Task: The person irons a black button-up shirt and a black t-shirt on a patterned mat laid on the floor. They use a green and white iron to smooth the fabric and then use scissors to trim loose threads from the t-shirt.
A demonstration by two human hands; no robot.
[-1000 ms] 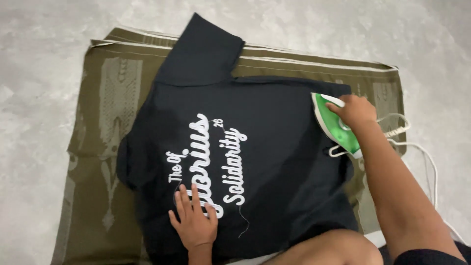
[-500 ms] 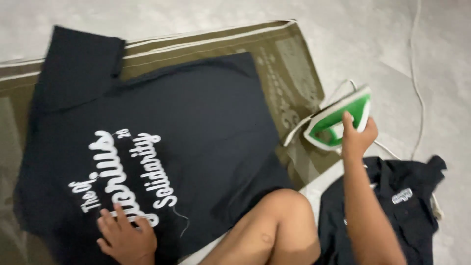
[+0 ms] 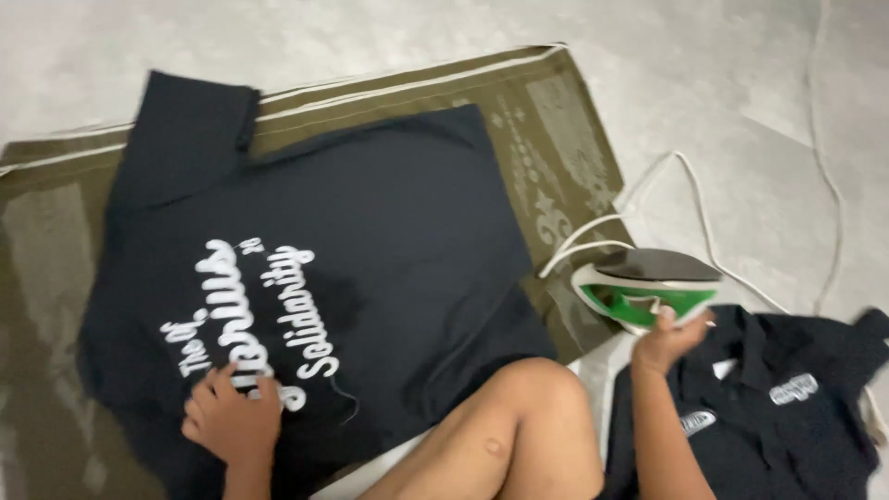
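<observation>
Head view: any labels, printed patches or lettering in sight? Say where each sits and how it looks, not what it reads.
White script lettering: slanted lines across the black T-shirt spread on the olive mat; the left hand rests on its lower end.
Small patch: slanted white oblong on the dark shirt at right, on the floor.
Second small patch: white oblong on that same shirt, beside the right forearm.
No packages, signs or screens.

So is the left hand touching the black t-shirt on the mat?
Touching. The head view shows the left hand lying flat on the black t-shirt, fingers spread over its white lettering, with no gap visible beneath the palm.
</observation>
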